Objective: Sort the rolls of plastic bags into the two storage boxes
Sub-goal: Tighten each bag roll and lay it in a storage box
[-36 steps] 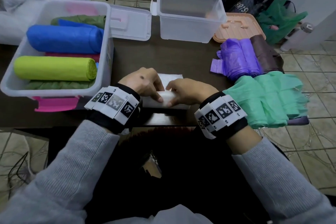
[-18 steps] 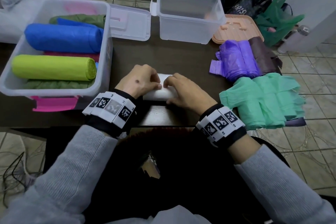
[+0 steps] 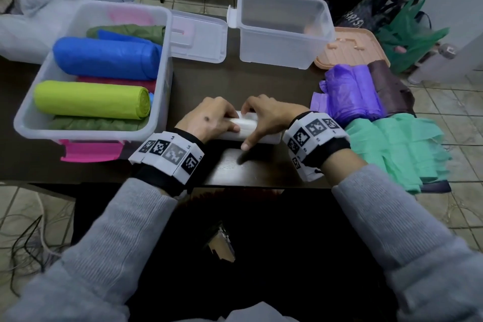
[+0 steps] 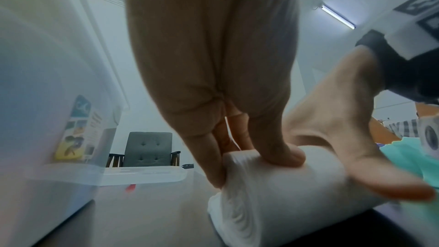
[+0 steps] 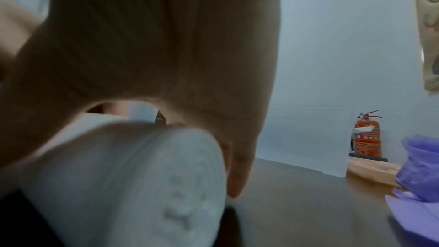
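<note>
— Both hands curl over the white roll (image 3: 247, 129): left hand (image 3: 211, 120) pressing its left end, right hand (image 3: 266, 119) its right half, thumb at the near side.

— Where does it lie?

— On the table (image 3: 235, 81) near the front edge, long axis left to right. The large box (image 3: 162, 42) of rolls sits at ten o'clock, the small box (image 3: 282, 52) at one o'clock; I judge the left hand closer to the large one.
</note>
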Available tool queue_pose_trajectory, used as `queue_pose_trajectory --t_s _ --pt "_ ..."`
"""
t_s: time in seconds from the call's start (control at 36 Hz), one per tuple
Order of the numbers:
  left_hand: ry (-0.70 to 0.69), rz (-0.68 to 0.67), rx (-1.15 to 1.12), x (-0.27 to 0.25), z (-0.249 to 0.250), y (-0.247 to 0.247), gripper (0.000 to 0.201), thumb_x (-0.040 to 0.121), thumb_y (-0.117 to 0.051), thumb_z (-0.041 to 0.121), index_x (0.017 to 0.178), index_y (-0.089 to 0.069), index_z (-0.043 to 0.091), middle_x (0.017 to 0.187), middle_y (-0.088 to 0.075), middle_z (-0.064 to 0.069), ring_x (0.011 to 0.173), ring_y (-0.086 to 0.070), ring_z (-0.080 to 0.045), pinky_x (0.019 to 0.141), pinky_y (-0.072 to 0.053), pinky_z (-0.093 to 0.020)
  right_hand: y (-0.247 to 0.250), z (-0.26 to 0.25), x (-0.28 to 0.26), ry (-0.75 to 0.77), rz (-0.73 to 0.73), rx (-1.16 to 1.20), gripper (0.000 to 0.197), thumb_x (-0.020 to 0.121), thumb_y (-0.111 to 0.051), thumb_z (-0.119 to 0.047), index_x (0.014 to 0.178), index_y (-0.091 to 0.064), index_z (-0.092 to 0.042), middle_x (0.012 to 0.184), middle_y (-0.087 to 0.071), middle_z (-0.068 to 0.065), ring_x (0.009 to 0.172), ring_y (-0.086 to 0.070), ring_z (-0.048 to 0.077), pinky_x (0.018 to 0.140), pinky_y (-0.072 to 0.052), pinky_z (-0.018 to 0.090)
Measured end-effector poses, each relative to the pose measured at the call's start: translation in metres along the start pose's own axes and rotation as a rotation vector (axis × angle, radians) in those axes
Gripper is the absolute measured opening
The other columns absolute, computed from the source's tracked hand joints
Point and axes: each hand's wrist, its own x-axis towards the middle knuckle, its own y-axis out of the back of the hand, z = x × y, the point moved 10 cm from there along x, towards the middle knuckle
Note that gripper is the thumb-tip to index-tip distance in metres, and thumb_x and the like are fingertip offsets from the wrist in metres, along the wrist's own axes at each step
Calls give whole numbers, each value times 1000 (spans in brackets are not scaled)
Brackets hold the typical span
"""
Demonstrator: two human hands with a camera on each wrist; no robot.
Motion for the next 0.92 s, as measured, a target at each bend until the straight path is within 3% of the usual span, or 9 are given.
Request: queue_pose_trajectory --t_s 0.08,0.17,0.22,0.31,0.36,0.5,0.61,0.81,0.92 --pt "-4 0 -9 0 0 -1 27 80 -71 24 107 -70 20 105 -67 -6 97 -61 -20 91 -49 -36 -7 -1 5 -4 5 -8 115 48 -85 -57 142 -27 -28 136 -37 -1 129 -29 21 104 -36 46" --pt "-1 -4 -9 0 0 -1 27 80 -71 24 107 -70 20 103 -67 -5 96 -61 -20 90 -49 -37 -11 -2 8 -2 19 10 117 44 -85 -61 141 -29 -25 131 -42 0 125 -31 20 101 -37 41" --pt "-2 -2 -13 0 0 -1 28 81 -71 24 108 -70 19 103 -67 -5 95 -61 -19 90 -49 -37 -10 -4 7 14 69 7 106 45 -84 -62 132 -38 -21 118 -43 -1 118 -33 19 95 -38 36" --pt "-4 -8 -28 0 -1 -2 29 81 -70 22 110 -69 16 106 -66 -6 97 -61 -20 92 -48 -37 -12 -7 3 46 123 -48 91 49 -81 -64 118 -46 -16 104 -33 -2 110 -32 18 90 -38 33" --pt "-4 -13 -37 -1 -1 -3 30 82 -70 21 112 -68 15 109 -65 -7 100 -60 -21 93 -47 -36 -12 -9 -1 68 160 -53 88 54 -77 -67 117 -47 -14 105 -32 -1 109 -33 18 90 -37 33" --pt "5 -9 -41 -2 0 -2 31 84 -68 21 115 -67 15 115 -65 -9 106 -60 -21 97 -46 -34 -13 -14 -11 116 223 -50 71 76 -60 -66 119 -48 -11 116 -50 8 109 -47 25 90 -40 37" --pt "6 -28 -33 -5 2 -1 31 85 -67 18 115 -67 15 116 -65 -9 108 -59 -21 96 -44 -27 -17 -17 -24 130 300 -97 65 86 -47 -63 128 -46 -13 121 -49 8 113 -46 25 91 -38 38" --pt "2 -39 7 -11 3 -4 35 83 -68 17 118 -66 19 118 -64 -9 108 -59 -21 96 -46 -31 -24 -20 -36 80 366 -96 60 90 -44 -57 129 -44 -11 123 -47 9 115 -46 27 91 -38 39" --pt "-52 29 20 -16 13 4 51 85 -66 19 134 -51 17 135 -54 -7 124 -49 -20 104 -37 -29 -23 -16 -35 45 360 -19 52 93 -45 -51 124 -45 -9 122 -48 9 115 -47 27 90 -38 40"
